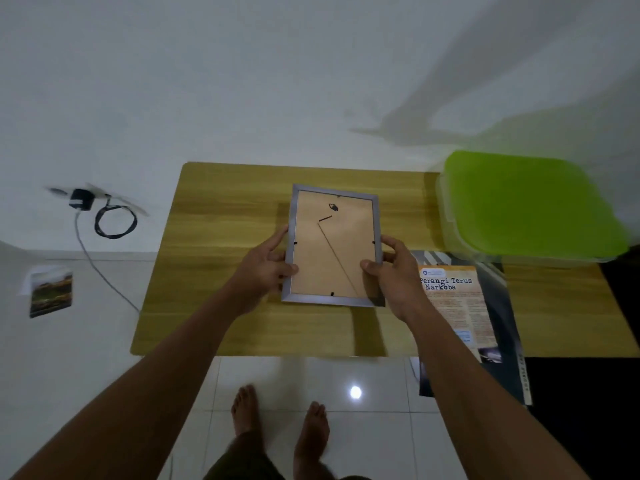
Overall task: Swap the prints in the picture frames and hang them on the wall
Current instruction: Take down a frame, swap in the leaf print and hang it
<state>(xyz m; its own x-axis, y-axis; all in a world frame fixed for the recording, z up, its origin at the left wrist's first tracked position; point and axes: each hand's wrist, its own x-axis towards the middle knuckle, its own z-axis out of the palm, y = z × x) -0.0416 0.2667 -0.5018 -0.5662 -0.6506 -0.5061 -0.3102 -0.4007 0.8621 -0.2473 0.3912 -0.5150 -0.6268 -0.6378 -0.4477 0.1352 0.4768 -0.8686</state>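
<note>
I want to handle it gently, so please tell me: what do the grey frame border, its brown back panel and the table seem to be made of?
The grey picture frame border looks like matte metal or painted plastic, smooth with an even sheen. The brown back panel seems fibreboard or stiff card: flat, dull, uniform tan. The yellowish table looks like wood-grain laminate, streaked and smooth.

A wood-grain surface [214,258] stands against the white wall. On its far right corner sits a clear container with a green lid [530,206]. Just in front of that lies a printed page [457,313] over a dark sheet [498,306], which overhangs the near edge. A small photo print [51,292] lies on the white floor [311,382] to the left.
</note>
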